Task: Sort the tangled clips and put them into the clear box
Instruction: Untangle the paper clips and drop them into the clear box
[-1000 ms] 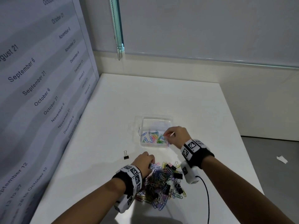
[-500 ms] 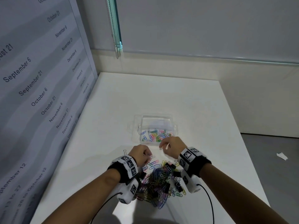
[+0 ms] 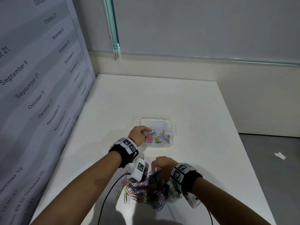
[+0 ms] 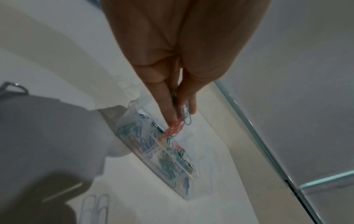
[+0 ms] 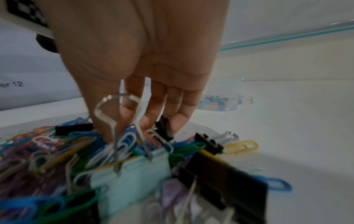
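Observation:
The clear box point(image 3: 170, 144) sits mid-table with several coloured paper clips inside. My left hand point(image 3: 146, 133) hovers over the box's left end. In the left wrist view the left hand point(image 4: 179, 119) pinches a few paper clips point(image 4: 173, 130), red and pale ones, just above the box point(image 4: 184, 195). The tangled pile point(image 3: 146, 192) of paper clips and binder clips lies near the front edge. My right hand point(image 3: 156, 169) reaches into its far side. In the right wrist view the right hand point(image 5: 118, 133) has thumb and forefinger closing on blue and white paper clips point(image 5: 126, 141) behind a teal binder clip point(image 5: 134, 174).
A wall panel point(image 3: 40, 95) printed with dates runs along the table's left side. Black binder clips point(image 5: 220, 174) lie in the pile. A lone binder clip point(image 4: 13, 88) and two white paper clips point(image 4: 95, 207) lie left of the pile. A black cable point(image 3: 107, 197) trails off the front.
My left hand has risen from the pile to the box with clips pinched in it. My right hand has come back from the box down onto the pile.

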### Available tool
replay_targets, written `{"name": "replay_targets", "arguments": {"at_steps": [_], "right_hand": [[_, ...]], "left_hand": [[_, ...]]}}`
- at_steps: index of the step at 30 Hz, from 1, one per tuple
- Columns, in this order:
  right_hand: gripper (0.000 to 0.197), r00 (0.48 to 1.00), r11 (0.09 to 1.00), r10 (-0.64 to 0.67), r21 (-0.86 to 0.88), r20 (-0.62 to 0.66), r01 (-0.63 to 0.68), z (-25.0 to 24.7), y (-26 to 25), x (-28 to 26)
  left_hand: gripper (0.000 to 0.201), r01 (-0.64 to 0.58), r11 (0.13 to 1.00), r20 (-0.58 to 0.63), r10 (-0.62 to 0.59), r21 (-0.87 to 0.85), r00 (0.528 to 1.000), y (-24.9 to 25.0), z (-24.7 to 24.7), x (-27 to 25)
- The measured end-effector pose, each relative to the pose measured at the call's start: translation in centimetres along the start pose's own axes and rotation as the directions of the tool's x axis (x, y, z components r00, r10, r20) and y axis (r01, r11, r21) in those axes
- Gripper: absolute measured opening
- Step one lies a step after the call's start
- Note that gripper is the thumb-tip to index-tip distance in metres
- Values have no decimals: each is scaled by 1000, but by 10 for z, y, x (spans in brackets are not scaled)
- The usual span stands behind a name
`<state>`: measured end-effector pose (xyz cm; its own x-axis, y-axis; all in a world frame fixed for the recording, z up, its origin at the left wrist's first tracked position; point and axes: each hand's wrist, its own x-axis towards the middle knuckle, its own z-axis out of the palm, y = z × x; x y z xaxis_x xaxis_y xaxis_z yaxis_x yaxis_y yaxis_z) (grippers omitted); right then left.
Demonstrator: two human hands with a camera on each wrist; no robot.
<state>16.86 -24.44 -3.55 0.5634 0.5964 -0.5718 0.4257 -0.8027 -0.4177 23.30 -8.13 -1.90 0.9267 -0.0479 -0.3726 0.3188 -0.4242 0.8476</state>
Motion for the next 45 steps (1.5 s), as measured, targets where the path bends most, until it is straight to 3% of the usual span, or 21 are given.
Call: {"name": "replay_targets", "arguments": {"at_steps": [7, 11, 14, 17, 20, 22, 25, 28, 33, 36, 40, 42, 45], "right_hand": [[20, 990, 978, 116, 184, -79, -100, -23, -1, -5], [25, 960, 972, 113, 230, -258, -53, -37, 4, -10], [23, 903, 952, 167, 302, -396, -44, -56, 7, -10], [22, 805, 920, 268, 390, -529, -50, -78, 9, -6], [18, 731, 901, 325, 430, -600, -48, -89, 16, 0], [18, 718, 868, 378, 494, -585, -55, -89, 20, 3], [26, 750, 874, 366, 479, -551, -75, -81, 22, 3], [27, 834, 931, 253, 357, -491, -72, -62, 18, -3], [25, 981, 987, 88, 151, -172, -62, -29, 1, -12], [39, 997, 996, 60, 74, -40, -57, -13, -6, -10], [59, 999, 999, 39, -19, 21, -39, 4, -8, -11], [56, 999, 998, 16, -53, 33, -15, 7, -10, -10], [37, 999, 999, 33, 0, 23, -33, 5, -11, -9]], "left_hand": [[36, 120, 989, 56, -115, -85, 992, -8, 1, 0], [40, 50, 998, 38, -49, -28, 998, -9, -3, -10], [34, -54, 999, 37, 54, -2, 998, -7, -5, -26], [35, -116, 980, 113, 98, 163, 989, -9, -3, -44], [31, -135, 949, 238, 67, 285, 969, -21, 0, -60], [20, -147, 912, 343, 8, 382, 939, -28, 0, -70], [33, -232, 807, 451, -47, 543, 891, -35, 1, -80], [43, -266, 737, 467, -76, 622, 881, -44, 5, -85], [36, -323, 679, 463, -29, 659, 886, -57, 14, -89], [34, -327, 674, 452, -10, 662, 892, -61, 16, -90], [33, -298, 724, 414, 20, 622, 910, -61, 14, -91], [27, -269, 774, 360, 58, 573, 931, -59, 10, -93], [20, -203, 843, 278, 67, 498, 958, -56, 1, -95]]}}
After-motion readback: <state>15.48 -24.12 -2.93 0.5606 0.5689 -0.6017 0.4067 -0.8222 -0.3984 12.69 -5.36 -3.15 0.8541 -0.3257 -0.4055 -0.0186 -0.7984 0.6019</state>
